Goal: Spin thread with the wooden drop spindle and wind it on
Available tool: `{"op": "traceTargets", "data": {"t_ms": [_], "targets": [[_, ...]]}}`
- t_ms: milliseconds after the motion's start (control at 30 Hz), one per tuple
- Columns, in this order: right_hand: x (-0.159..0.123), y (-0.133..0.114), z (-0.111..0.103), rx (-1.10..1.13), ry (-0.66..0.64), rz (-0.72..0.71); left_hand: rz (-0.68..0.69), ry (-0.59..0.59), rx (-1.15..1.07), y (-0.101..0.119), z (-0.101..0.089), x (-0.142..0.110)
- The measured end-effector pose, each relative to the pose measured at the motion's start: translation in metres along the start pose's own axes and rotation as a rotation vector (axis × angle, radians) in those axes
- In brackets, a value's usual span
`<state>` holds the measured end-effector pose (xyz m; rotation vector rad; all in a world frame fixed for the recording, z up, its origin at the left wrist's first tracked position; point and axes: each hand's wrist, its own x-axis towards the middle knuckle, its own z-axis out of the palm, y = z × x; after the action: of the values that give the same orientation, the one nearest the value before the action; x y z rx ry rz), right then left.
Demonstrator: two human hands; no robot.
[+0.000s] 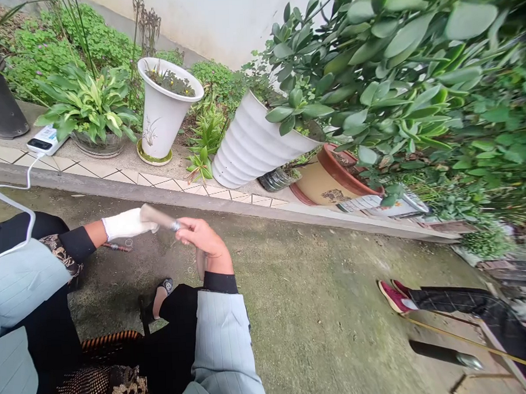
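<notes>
My left hand (126, 224), in a white glove, points to the right. Its fingers are mostly hidden behind a pale tan, flat piece (156, 215), blurred by motion. My bare right hand (203, 236) is closed around the other end of this piece, by a small grey, metal-looking band (176, 225). Below the right palm shows another tan part (201, 263); I cannot tell whether it belongs to the same thing. A thin reddish tool (118, 247) lies on the ground beneath the left hand.
Along a tiled ledge (128, 175) stand a white pot (163, 123), a ribbed white planter (252, 145) and a tan pot (327, 180). A white device (46, 139) with a cable (29, 214) lies at left. A person's red shoes (393, 297) are at right, near a dark cylinder (443, 354).
</notes>
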<state>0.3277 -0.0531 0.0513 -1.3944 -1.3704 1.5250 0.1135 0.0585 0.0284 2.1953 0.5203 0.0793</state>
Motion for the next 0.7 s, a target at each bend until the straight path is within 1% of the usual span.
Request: {"op": "traceTargets", "data": {"t_ms": [67,100,133,167,233,300,367,400,467,533,567,600,633,667,700], "targets": [[0.003,0.003,-0.004,0.096,0.278,-0.071,0.036,-0.039,-0.115,0.004,0.006,-0.001],[0.006,0.005,-0.004,0.111,0.383,-0.08,0.041,-0.065,-0.18,0.006,0.009,-0.001],[0.01,0.007,-0.005,0.091,0.459,-0.063,0.038,-0.091,-0.236,0.008,0.011,-0.001],[0.013,0.01,-0.004,0.029,0.515,-0.023,0.033,-0.115,-0.275,0.01,0.013,-0.002],[0.019,0.014,-0.001,-0.214,0.58,0.086,0.033,-0.16,-0.289,0.012,0.016,-0.003],[0.022,0.016,0.002,-0.532,0.569,0.167,0.042,-0.188,-0.227,0.012,0.017,-0.003],[0.022,0.016,0.006,-0.792,0.467,0.214,0.048,-0.208,-0.124,0.012,0.017,-0.004],[0.022,0.016,0.007,-0.876,0.37,0.237,0.053,-0.212,-0.073,0.011,0.017,-0.004],[0.021,0.018,0.011,-0.926,0.097,0.3,0.084,-0.207,0.008,0.01,0.017,-0.005],[0.02,0.02,0.014,-0.824,-0.214,0.396,0.133,-0.197,0.04,0.011,0.017,-0.006],[0.019,0.02,0.015,-0.728,-0.351,0.43,0.156,-0.199,0.031,0.012,0.017,-0.006],[0.018,0.019,0.015,-0.618,-0.461,0.44,0.169,-0.202,0.007,0.012,0.017,-0.005],[0.015,0.017,0.015,-0.509,-0.537,0.419,0.171,-0.198,-0.031,0.012,0.016,-0.005],[0.012,0.014,0.013,-0.406,-0.569,0.366,0.163,-0.183,-0.079,0.012,0.016,-0.004],[0.008,0.01,0.011,-0.308,-0.55,0.289,0.152,-0.16,-0.135,0.011,0.016,-0.003]]}}
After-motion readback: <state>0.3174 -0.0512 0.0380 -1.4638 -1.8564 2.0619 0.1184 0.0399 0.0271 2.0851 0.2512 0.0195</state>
